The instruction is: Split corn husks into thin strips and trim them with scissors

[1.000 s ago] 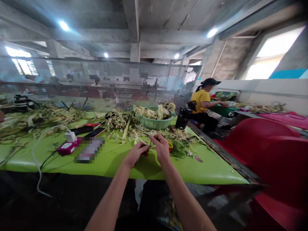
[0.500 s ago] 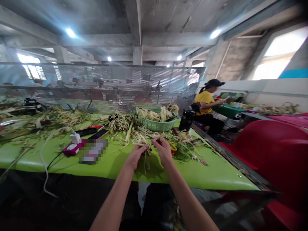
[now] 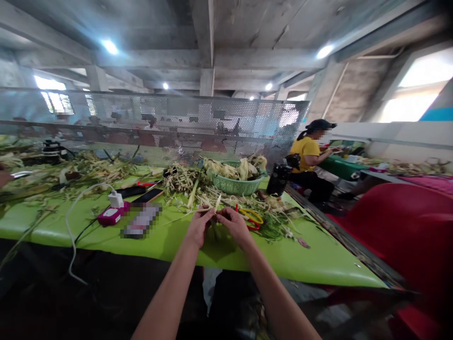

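Note:
My left hand [image 3: 198, 226] is closed on pale green husk strips [image 3: 218, 202], whose ends stick up and out to the left between my fingers. My right hand [image 3: 232, 224] pinches the same strips close beside it, the fingertips of both hands almost touching. Greenish ends hang below the fingers in shadow. Just right of my right hand lie scissors [image 3: 253, 218] with yellow and red handles. Beyond my hands, a green plastic basket [image 3: 235, 185] holds pale husks, with a heap of shredded strips [image 3: 182, 182] to its left.
A pink power strip [image 3: 109, 216] with a white charger [image 3: 116, 199] and two phones, one dark [image 3: 148, 195], lie left. A dark container [image 3: 279, 179] stands right of the basket. A person in yellow [image 3: 307, 153] sits beyond the red chair [image 3: 392, 217]. Another person's hand [image 3: 4, 175] shows at left.
My right hand has moved left against my left hand, and a strip end now points up between them. More of the scissors shows. The view has shifted slightly; another person's hand appears at left.

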{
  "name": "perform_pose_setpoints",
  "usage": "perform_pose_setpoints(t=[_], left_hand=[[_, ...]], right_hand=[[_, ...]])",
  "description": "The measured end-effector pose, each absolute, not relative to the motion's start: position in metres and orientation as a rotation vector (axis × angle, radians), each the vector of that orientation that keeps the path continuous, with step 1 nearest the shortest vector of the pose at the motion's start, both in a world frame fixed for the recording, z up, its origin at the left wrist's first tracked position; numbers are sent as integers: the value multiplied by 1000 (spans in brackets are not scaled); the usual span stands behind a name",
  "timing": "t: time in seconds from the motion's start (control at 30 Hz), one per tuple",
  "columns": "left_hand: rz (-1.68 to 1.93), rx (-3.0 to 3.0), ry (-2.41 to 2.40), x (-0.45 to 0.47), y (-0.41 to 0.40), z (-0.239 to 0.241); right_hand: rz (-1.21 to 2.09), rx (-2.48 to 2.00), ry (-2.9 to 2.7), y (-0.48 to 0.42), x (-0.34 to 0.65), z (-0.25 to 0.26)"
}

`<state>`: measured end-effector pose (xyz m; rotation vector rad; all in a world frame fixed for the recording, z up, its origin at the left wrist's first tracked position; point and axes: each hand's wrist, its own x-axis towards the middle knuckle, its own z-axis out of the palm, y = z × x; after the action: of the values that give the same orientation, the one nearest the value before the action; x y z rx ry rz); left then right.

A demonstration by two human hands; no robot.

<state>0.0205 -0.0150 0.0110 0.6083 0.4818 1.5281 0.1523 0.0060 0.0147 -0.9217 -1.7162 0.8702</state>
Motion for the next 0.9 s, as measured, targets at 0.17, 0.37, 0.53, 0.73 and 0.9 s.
perform_pose_setpoints(t=[0.17,0.37,0.53,0.73,0.9], left_hand=[[1570,536,538,21,-13,10],[1575,527,603,18,-9,6],[1603,593,676,15,-7,6],[1539,624,702,17,-13,12],[1441,817,717,20,-17,9]], right_hand=[[801,-928,-1743,4,151,18],[584,-1032,-1849,6,155,15],[371,-1094,-1866,3,159,15],[618,-1002,-1761,3,158,20],[907,-879,-1615,6,155,22]])
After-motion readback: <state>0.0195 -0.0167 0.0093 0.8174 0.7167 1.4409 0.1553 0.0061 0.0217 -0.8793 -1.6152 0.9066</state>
